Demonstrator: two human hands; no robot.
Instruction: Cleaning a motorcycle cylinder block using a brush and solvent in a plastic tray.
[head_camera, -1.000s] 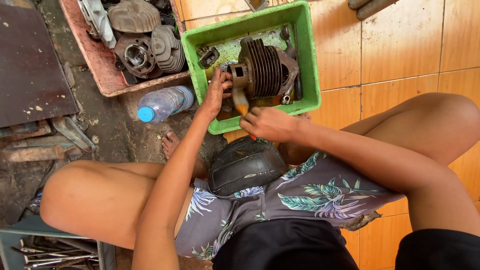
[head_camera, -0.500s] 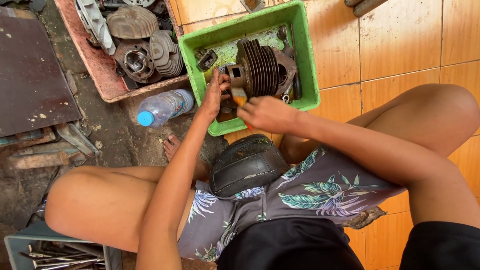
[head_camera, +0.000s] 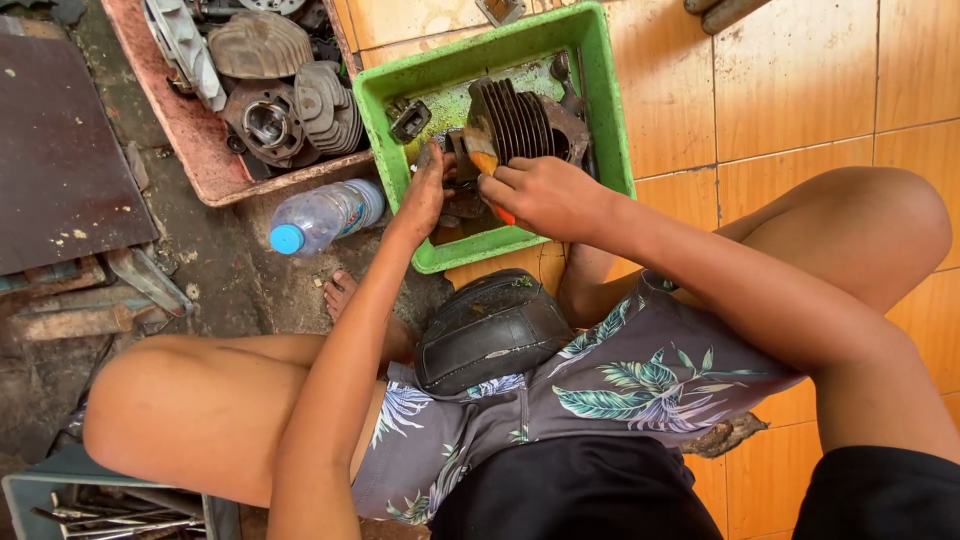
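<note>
Now the orange-handled brush (head_camera: 487, 160) is seen higher than a second ago: it was low at the front of the finned cylinder (head_camera: 522, 122), near the tray's near wall, and is now laid against the fins' left edge. The right hand (head_camera: 545, 195) has been carried up with it and is closed around the handle, fingers curled tight. The left hand (head_camera: 425, 190) has hardly been shifted; it is pressed against the dark fitting on the cylinder's left side, palm down, fingers partly hidden, so a full clamp cannot be confirmed. Scrubbing of the fins is judged to be under way, with the cylinder steadied from the left.

Cylinder position: lying on its side inside the green plastic tray (head_camera: 610, 120), on the tiled floor just ahead of the knees. Look: dark grey cast metal, closely spaced cooling fins, a grimy film all over, bore opening turned to the right. Murky liquid and a small loose part are seen on the tray floor beside it.
</note>
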